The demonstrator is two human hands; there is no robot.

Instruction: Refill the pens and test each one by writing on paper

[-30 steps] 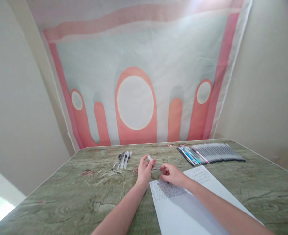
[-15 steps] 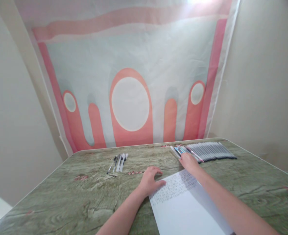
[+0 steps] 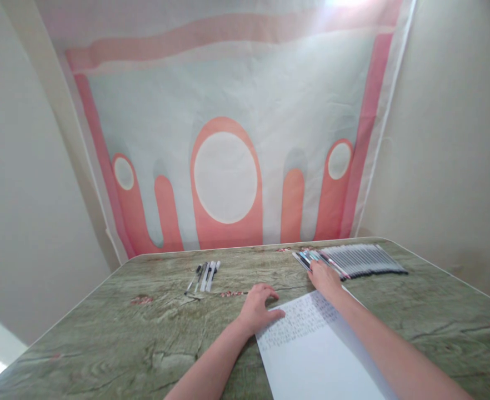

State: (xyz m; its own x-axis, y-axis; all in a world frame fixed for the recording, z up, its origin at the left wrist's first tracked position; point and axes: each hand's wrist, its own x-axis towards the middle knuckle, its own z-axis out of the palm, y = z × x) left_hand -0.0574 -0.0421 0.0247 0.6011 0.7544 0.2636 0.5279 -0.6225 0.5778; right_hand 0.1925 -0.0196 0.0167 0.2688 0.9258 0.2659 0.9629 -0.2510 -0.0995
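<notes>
Resting at the upper left corner of a sheet of paper (image 3: 311, 361), my left hand (image 3: 258, 309) is open, its thumb on the paper and its fingers spread over the tabletop. Handwriting fills the upper part of the sheet. My right hand (image 3: 325, 278) reaches past the top of the paper to a row of pens (image 3: 364, 261). Its fingers are bunched at the left end of the row, among some dark, blue and pink pens (image 3: 301, 260). Whatever those fingers grip is hidden by the hand.
Several loose pens (image 3: 205, 276) lie on the wood-patterned table (image 3: 153, 328), left of my left hand. The table's far edge runs close behind the pen row. A patterned cloth (image 3: 228, 66) hangs beyond it, with plain walls at both sides.
The whole view has shifted slightly to the right. My right hand stays at the left end of the pen row with little movement, and my left hand remains on the paper's corner.
</notes>
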